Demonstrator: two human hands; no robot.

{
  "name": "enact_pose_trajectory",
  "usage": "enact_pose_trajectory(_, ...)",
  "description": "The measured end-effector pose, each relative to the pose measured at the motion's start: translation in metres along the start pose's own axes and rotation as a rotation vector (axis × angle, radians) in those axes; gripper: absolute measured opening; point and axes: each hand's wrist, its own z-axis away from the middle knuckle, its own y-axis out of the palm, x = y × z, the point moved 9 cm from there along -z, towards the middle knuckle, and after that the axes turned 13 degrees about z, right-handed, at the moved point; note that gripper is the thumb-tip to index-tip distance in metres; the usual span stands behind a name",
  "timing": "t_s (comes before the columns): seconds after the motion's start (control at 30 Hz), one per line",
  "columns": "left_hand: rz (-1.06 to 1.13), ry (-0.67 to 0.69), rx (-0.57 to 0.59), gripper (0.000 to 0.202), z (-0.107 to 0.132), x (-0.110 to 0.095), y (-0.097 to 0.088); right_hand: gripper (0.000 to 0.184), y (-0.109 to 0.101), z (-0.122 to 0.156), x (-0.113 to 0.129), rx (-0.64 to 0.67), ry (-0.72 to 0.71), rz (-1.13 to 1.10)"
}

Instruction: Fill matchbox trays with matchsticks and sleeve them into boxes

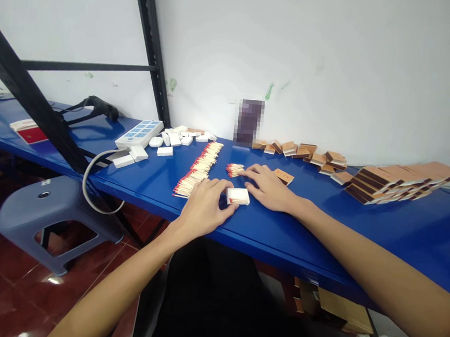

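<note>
My left hand [204, 204] rests on the blue table [360, 236], its fingers curled around the left side of a small white matchbox tray [238, 196] filled with matches. My right hand [269, 186] lies flat and spread just right of the tray, fingertips reaching a small bunch of red-tipped matches [234, 170]. A long row of loose matches [199, 169] lies to the left of both hands. A brown matchbox sleeve [285, 177] sits just beyond my right hand.
White inner trays [175, 139] and a power strip [139, 134] with its cable lie at the back left. Brown sleeves [307, 154] line the wall, with stacked ones [399, 183] at right. A grey plastic stool [46, 214] stands left, beside black shelf struts [28, 96].
</note>
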Motion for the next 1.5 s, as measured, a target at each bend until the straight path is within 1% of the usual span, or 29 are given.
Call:
enact_pose_trajectory(0.37,-0.008,-0.007,0.004,0.027,0.000,-0.001,0.000,0.036,-0.001,0.001,0.000,-0.012,0.002,-0.027)
enact_pose_trajectory(0.6,-0.012,-0.009,0.008,0.028,0.000,-0.001,0.000,0.039,0.000,0.000,-0.002,-0.010,0.013,-0.017)
enact_pose_trajectory(0.7,-0.008,-0.012,0.007,0.029,0.000,0.000,0.000,0.038,-0.001,0.001,-0.002,-0.033,0.005,-0.037)
enact_pose_trajectory(0.93,-0.014,-0.015,0.020,0.028,0.000,-0.001,0.001,0.033,0.001,-0.005,-0.004,-0.032,0.006,-0.075)
enact_pose_trajectory(1.03,-0.014,-0.015,0.020,0.029,-0.001,-0.001,0.000,0.028,0.001,-0.008,-0.006,-0.028,0.012,-0.078)
enact_pose_trajectory(1.17,-0.014,-0.002,0.019,0.029,0.000,-0.002,0.000,0.020,0.001,-0.007,-0.007,0.015,0.016,-0.049)
enact_pose_trajectory(1.37,-0.030,-0.008,0.022,0.027,0.000,-0.001,0.001,0.022,0.001,0.005,-0.003,0.127,-0.026,-0.047)
enact_pose_trajectory(1.5,-0.055,-0.043,0.024,0.028,-0.001,0.001,0.001,0.021,-0.006,0.010,0.000,0.118,-0.037,-0.033)
